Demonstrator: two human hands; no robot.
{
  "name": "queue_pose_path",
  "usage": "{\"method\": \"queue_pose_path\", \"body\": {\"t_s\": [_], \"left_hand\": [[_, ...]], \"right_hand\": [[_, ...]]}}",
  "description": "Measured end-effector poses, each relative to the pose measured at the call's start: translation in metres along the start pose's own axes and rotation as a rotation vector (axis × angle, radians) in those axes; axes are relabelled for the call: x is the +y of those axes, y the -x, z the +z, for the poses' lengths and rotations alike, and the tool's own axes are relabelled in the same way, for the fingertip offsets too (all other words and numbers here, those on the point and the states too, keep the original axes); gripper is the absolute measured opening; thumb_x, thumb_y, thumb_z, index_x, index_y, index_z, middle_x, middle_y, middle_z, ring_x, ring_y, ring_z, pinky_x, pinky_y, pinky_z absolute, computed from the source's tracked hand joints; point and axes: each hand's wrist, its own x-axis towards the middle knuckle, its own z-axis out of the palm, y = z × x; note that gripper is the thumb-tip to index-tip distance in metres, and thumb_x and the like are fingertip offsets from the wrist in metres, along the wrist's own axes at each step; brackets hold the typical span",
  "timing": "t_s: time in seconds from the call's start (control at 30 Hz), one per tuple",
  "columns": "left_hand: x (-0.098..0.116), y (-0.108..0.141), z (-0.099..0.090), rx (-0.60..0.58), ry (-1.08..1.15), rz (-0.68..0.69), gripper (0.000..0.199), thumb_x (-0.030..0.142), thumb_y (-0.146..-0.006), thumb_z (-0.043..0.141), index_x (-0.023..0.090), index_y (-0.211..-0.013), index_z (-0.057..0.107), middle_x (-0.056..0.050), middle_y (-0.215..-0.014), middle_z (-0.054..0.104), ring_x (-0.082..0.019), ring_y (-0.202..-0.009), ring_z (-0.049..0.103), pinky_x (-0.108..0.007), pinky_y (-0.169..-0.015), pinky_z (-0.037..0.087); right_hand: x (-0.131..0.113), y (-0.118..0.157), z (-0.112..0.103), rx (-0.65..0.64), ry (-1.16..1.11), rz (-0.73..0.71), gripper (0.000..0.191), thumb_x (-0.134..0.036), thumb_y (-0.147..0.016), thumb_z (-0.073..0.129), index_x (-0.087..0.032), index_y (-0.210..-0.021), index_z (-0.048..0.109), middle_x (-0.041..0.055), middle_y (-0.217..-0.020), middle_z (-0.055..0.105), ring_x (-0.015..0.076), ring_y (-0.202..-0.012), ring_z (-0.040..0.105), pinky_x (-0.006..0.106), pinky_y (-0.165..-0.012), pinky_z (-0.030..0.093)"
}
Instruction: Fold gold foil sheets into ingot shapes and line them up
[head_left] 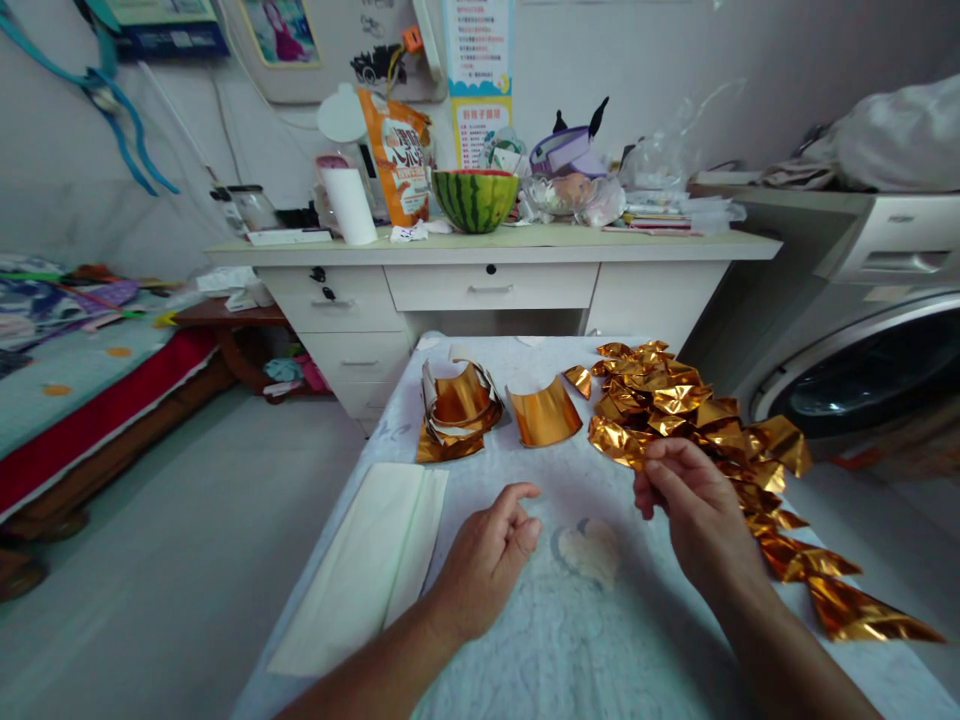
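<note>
Over the middle of the cloth-covered table, my left hand [491,560] holds nothing, its index finger and thumb apart. My right hand [694,500] has its thumb and index finger pinched at the end of a folded gold foil piece [616,441], beside the pile's near-left edge. The pile of folded, shiny gold foil pieces [679,398] runs along the table's right side. Beyond my hands lies a curved gold foil sheet [545,412], and to its left stands a curled stack of gold foil sheets [459,402].
Folded pale paper [360,570] lies at the table's left. Behind stands a white desk [491,250] bearing a cut watermelon [475,201], an orange pouch [397,160] and a paper roll [349,206]. A washing machine [900,250] is at right, a bed [97,380] at left.
</note>
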Motion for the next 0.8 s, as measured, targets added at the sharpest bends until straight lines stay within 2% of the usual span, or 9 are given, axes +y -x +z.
{"method": "queue_pose_path", "body": {"t_s": [0.07, 0.23, 0.43, 0.57, 0.63, 0.7, 0.8], "left_hand": [[0.0, 0.0, 0.0, 0.002, -0.01, -0.001, 0.033, 0.038, -0.097, 0.04, 0.019, -0.122, 0.051, 0.001, -0.075, 0.06, -0.016, -0.071, 0.058, -0.027, -0.068, 0.042], [0.0, 0.0, 0.001, -0.012, -0.031, 0.001, 0.033, 0.037, -0.097, 0.042, 0.019, -0.123, 0.051, 0.002, -0.075, 0.059, -0.016, -0.072, 0.058, -0.026, -0.068, 0.042], [-0.001, 0.001, 0.001, -0.035, -0.069, 0.003, 0.031, 0.034, -0.097, 0.042, 0.019, -0.122, 0.051, 0.002, -0.076, 0.058, -0.016, -0.073, 0.058, -0.026, -0.069, 0.041], [-0.001, 0.001, 0.002, -0.048, -0.086, 0.011, 0.029, 0.032, -0.096, 0.043, 0.019, -0.121, 0.052, 0.002, -0.075, 0.057, -0.015, -0.072, 0.057, -0.026, -0.069, 0.04], [-0.001, 0.002, 0.002, -0.053, -0.092, 0.018, 0.028, 0.03, -0.096, 0.044, 0.019, -0.12, 0.052, 0.002, -0.075, 0.058, -0.015, -0.072, 0.057, -0.026, -0.069, 0.04], [0.0, 0.002, 0.002, -0.057, -0.096, 0.024, 0.028, 0.029, -0.095, 0.045, 0.019, -0.12, 0.052, 0.002, -0.075, 0.058, -0.015, -0.072, 0.058, -0.026, -0.069, 0.04], [-0.001, 0.001, 0.002, -0.063, -0.108, 0.021, 0.028, 0.027, -0.094, 0.045, 0.019, -0.12, 0.052, 0.002, -0.074, 0.058, -0.015, -0.072, 0.058, -0.026, -0.07, 0.04]], "right_hand": [[-0.004, -0.004, -0.006, 0.076, 0.057, -0.072, 0.018, -0.033, -0.081, 0.067, -0.022, -0.088, 0.054, -0.0026, -0.062, 0.062, 0.0116, -0.049, 0.055, 0.021, -0.044, 0.044], [-0.015, -0.013, -0.022, 0.26, 0.097, -0.149, 0.019, -0.031, -0.08, 0.068, -0.023, -0.089, 0.053, -0.0012, -0.073, 0.067, 0.0108, -0.052, 0.057, 0.02, -0.044, 0.046], [-0.021, -0.025, -0.036, 0.39, 0.221, -0.167, 0.02, -0.029, -0.079, 0.066, -0.024, -0.093, 0.052, 0.0013, -0.087, 0.068, 0.0108, -0.052, 0.056, 0.019, -0.039, 0.044], [-0.019, -0.032, -0.042, 0.371, 0.264, -0.148, 0.029, -0.026, -0.076, 0.066, -0.025, -0.101, 0.051, 0.0029, -0.103, 0.065, 0.0124, -0.061, 0.06, 0.02, -0.043, 0.047], [-0.016, -0.034, -0.043, 0.352, 0.29, -0.129, 0.035, -0.026, -0.074, 0.067, -0.025, -0.105, 0.051, 0.0031, -0.103, 0.064, 0.0115, -0.058, 0.059, 0.02, -0.041, 0.045], [-0.011, -0.033, -0.041, 0.326, 0.316, -0.133, 0.033, -0.027, -0.074, 0.066, -0.024, -0.105, 0.053, 0.0025, -0.097, 0.065, 0.0099, -0.053, 0.054, 0.02, -0.041, 0.043], [-0.003, -0.029, -0.033, 0.236, 0.367, -0.123, 0.022, -0.034, -0.079, 0.063, -0.02, -0.095, 0.058, 0.002, -0.079, 0.064, 0.0111, -0.054, 0.053, 0.022, -0.045, 0.042]]}}
